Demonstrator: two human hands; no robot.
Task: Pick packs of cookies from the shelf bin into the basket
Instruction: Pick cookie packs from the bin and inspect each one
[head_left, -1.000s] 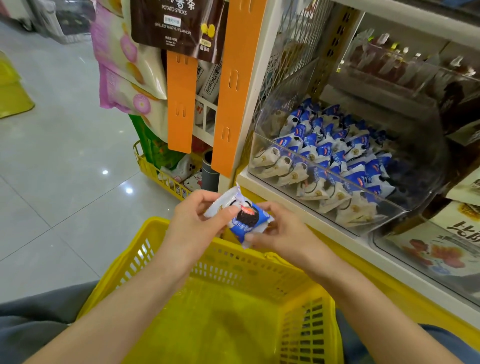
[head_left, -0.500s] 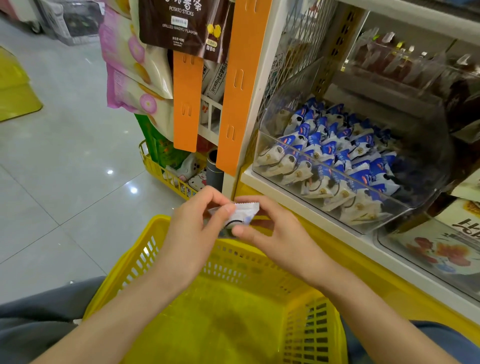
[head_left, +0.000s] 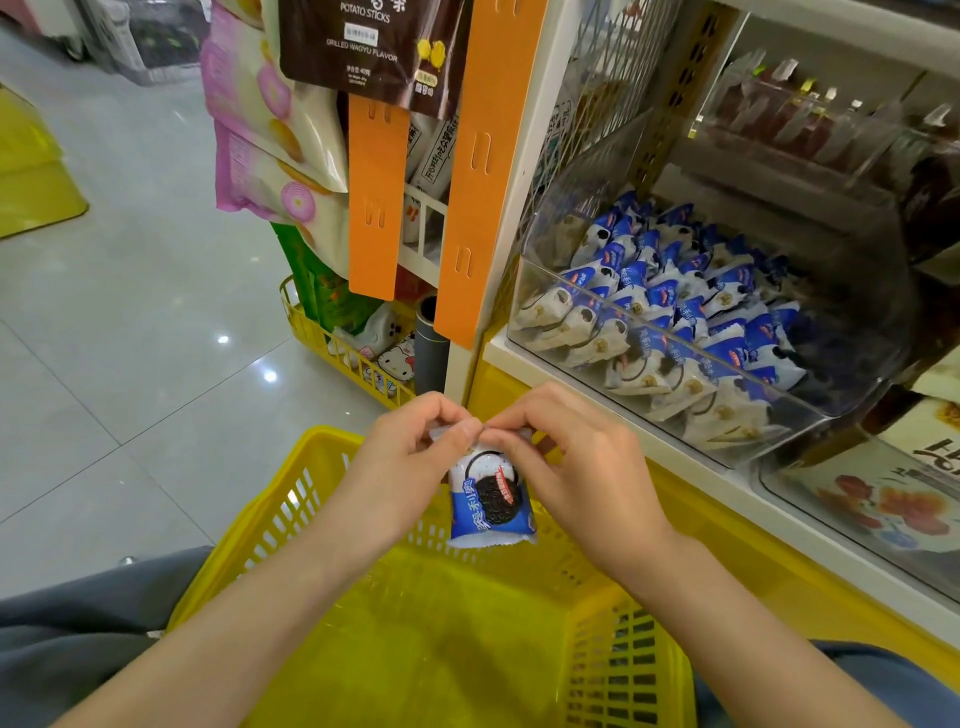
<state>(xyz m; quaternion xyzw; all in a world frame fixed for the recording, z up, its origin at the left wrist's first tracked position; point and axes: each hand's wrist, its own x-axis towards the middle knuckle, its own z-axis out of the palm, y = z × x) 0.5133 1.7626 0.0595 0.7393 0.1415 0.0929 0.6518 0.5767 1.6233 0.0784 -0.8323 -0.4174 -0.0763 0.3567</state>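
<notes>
Step in hand: transfer, mid-way. One cookie pack (head_left: 491, 501) is out of the shelf bin (head_left: 852, 332) and held in the air over the yellow basket (head_left: 291, 514), near its far rim.

Grip: both hands on the pack's crimped top edge. Left hand (head_left: 410, 457) pinches the left corner between thumb and forefinger; right hand (head_left: 576, 467) pinches the same seam just beside it, other fingers curled. Fingertips of the two hands almost touch. The pack hangs upright below them, printed face toward the camera, clear of the basket wall.

Bin: clear plastic, on the shelf up and to the right, with many more packs (head_left: 670, 312) stacked inside it.

Judgement: placing not yet done. Next move calls for letting go with both pinches so the pack drops into the basket, then the right hand reaching up over the bin's front lip for another. The pack looks light and crinkly; a short drop should do no harm.
</notes>
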